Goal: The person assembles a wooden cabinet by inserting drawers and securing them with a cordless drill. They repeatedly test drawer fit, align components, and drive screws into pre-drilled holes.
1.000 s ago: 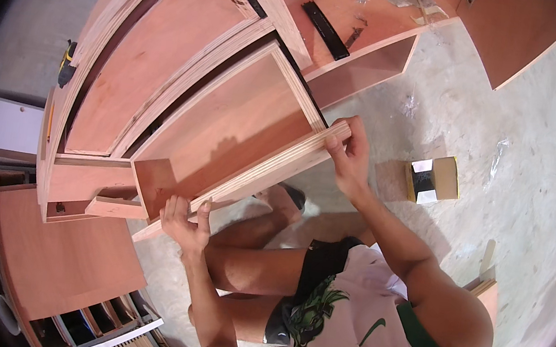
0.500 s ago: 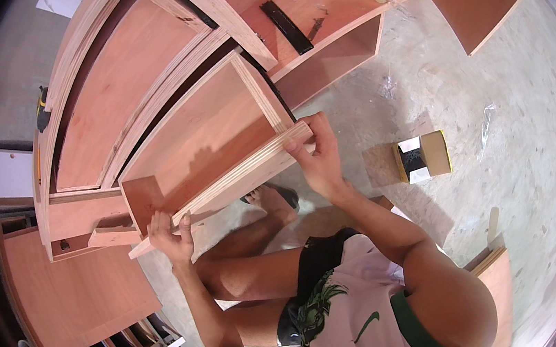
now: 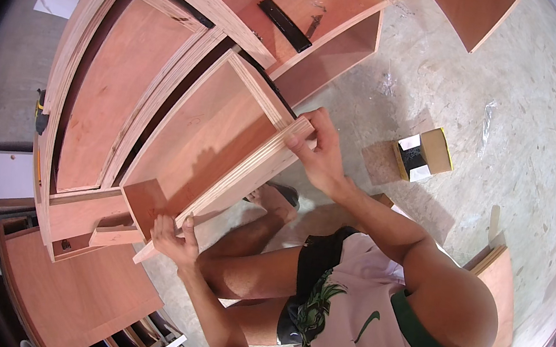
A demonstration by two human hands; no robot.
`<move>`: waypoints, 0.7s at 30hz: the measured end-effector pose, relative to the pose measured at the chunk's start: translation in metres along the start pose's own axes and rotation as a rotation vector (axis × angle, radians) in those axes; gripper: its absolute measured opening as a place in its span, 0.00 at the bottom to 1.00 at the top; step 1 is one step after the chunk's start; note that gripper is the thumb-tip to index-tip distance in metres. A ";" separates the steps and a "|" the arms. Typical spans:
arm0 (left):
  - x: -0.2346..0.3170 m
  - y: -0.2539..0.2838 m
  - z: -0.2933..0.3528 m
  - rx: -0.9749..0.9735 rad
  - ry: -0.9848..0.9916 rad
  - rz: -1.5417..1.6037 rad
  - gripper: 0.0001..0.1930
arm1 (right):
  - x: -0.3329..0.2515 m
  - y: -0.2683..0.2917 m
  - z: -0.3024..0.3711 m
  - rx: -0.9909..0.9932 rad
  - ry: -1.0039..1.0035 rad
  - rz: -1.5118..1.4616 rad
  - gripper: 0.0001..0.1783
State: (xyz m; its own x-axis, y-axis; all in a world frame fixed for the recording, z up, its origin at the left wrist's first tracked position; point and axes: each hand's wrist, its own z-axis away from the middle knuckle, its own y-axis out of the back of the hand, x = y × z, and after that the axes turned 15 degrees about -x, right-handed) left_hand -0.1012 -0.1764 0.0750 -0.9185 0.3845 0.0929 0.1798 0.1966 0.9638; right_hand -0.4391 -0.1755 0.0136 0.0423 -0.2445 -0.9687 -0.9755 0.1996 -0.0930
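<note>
A plywood drawer (image 3: 188, 138) sticks out of a wooden cabinet (image 3: 155, 99), open side up. Its thick front panel (image 3: 243, 173) runs slantwise before me. My left hand (image 3: 175, 238) grips the panel's near left end, thumb on my side and fingers over the top edge. At the far right end my right hand (image 3: 322, 151) is closed round the panel's corner, thumb over the top. A black slide rail (image 3: 268, 82) shows along the drawer's right side. The undersides of both grips are hidden.
A second drawer (image 3: 129, 86) sits in the cabinet to the left. A loose black slide (image 3: 284, 24) lies on the cabinet top. On the concrete floor stands an open carton (image 3: 424, 155) with black contents. Wooden boards (image 3: 495, 297) lie at my right; another cabinet (image 3: 76, 287) is at lower left.
Both hands and the front panel have shifted very slightly toward the right, the left end most. The grips look the same.
</note>
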 end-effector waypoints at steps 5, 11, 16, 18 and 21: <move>0.006 0.000 -0.001 0.028 0.003 0.004 0.28 | 0.005 -0.004 0.000 0.036 -0.004 -0.021 0.24; 0.004 0.001 0.003 -0.012 0.023 0.001 0.27 | 0.009 0.003 0.001 -0.019 -0.023 -0.033 0.26; 0.008 0.001 -0.001 0.000 0.019 -0.005 0.26 | 0.017 0.001 -0.005 0.007 -0.030 -0.098 0.26; 0.013 0.003 -0.007 0.005 0.012 -0.002 0.25 | 0.019 0.001 -0.006 0.010 -0.024 -0.090 0.26; 0.004 0.002 -0.004 -0.016 0.010 -0.041 0.25 | 0.022 0.004 -0.005 0.012 -0.012 -0.063 0.25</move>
State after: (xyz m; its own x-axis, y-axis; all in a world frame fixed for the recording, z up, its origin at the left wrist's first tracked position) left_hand -0.1061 -0.1779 0.0785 -0.9284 0.3674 0.0557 0.1365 0.1976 0.9707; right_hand -0.4429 -0.1850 -0.0069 0.1064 -0.2455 -0.9635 -0.9680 0.1959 -0.1568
